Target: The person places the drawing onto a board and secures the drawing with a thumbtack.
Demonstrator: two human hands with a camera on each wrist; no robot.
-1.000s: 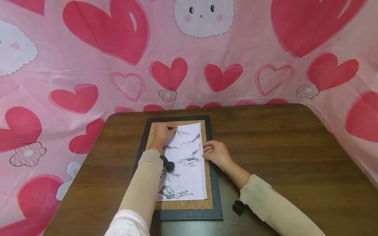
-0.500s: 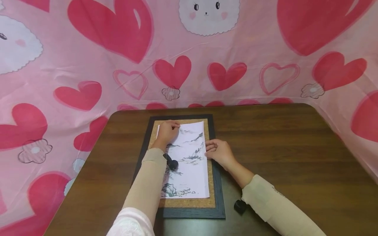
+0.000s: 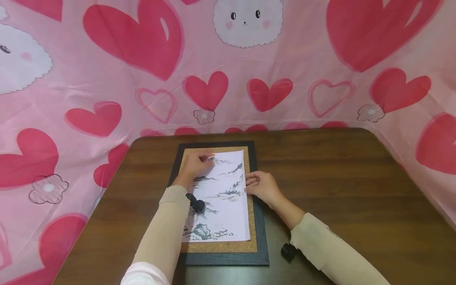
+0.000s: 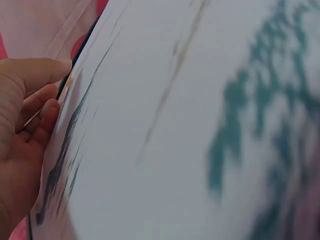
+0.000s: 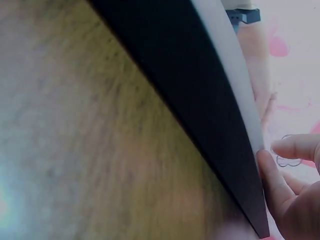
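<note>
A sheet of paper (image 3: 228, 209) printed with an ink landscape lies on a cork board (image 3: 221, 247) with a black frame (image 3: 228, 259). An orange pin head (image 3: 213, 154), also an orange spot (image 4: 69, 81) in the left wrist view, shows near the paper's top edge. My left hand (image 3: 197, 164) hovers at that upper part, its thumb and fingers parted around the pin. At the paper's right edge rests my right hand (image 3: 263, 185), its fingertips touching the margin; in the right wrist view this hand (image 5: 295, 187) has thumb and finger slightly apart.
The board lies on a brown wooden table (image 3: 338, 190). A pink cloth (image 3: 299, 51) with red hearts hangs behind and beside the table. Black wrist cameras (image 3: 197, 205) sit on both beige sleeves (image 3: 331, 249).
My left hand has loosened its fingers and drawn slightly back to the lower left, revealing the orange pin. The right hand stays at the paper's right edge.
</note>
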